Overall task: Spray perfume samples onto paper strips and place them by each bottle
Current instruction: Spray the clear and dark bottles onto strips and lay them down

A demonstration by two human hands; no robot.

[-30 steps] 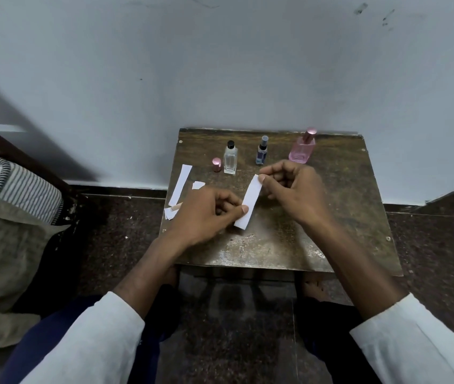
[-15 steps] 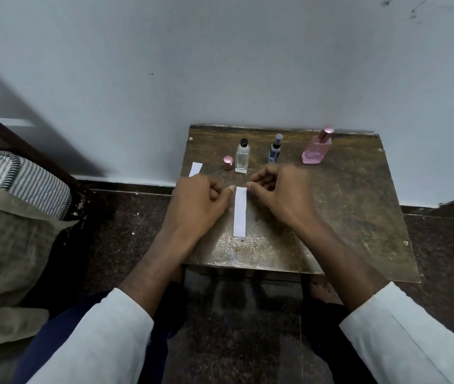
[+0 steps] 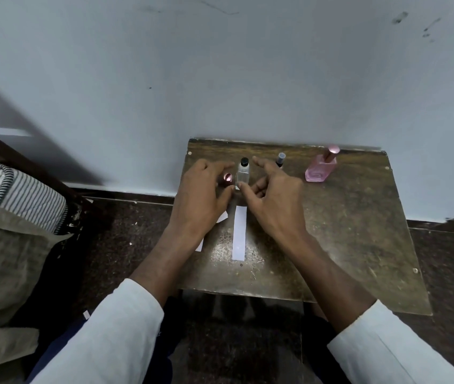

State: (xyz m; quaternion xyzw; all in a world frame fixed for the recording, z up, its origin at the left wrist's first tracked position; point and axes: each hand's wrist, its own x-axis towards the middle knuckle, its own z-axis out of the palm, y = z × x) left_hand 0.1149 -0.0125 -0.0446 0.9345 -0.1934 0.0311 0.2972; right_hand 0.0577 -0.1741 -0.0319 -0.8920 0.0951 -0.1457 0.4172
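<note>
A white paper strip (image 3: 239, 232) lies flat on the worn brown table (image 3: 345, 239), just in front of a clear bottle with a black cap (image 3: 243, 173). My left hand (image 3: 203, 198) hovers left of that bottle and my right hand (image 3: 273, 198) right of it, both with fingers loosely spread and holding nothing. A small pink cap (image 3: 228, 177) stands beside the clear bottle, partly behind my left fingers. A small dark bottle (image 3: 280, 159) peeks out behind my right hand. At the back right stands a pink bottle (image 3: 320, 169). More white strips (image 3: 221, 217) lie under my left hand.
The table stands against a pale wall (image 3: 220, 65). Striped and beige bedding (image 3: 12, 217) lies to the left, beside a dark wooden frame. Dark speckled floor surrounds the table.
Both hands have let go of the strip, which now lies flat before the clear bottle. The hands have moved forward to either side of that bottle.
</note>
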